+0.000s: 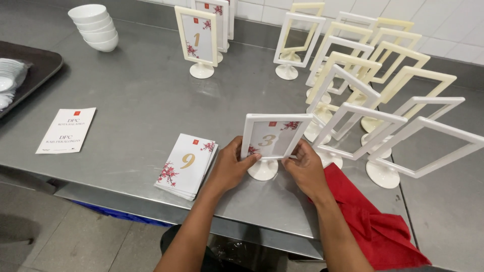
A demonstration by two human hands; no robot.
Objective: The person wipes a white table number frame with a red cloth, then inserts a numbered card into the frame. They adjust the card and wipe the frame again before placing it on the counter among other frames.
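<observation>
Presently my left hand (229,168) and right hand (306,168) pinch the lower corners of a white stand frame (275,137) upright on the steel table (136,95), its floral number card seated. I judge this frame finished; the card stack (187,165) lies just left.

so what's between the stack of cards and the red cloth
The head view shows both hands there: the left hand and right hand grip the white frame stand with a card in it, standing on the steel table.
</observation>
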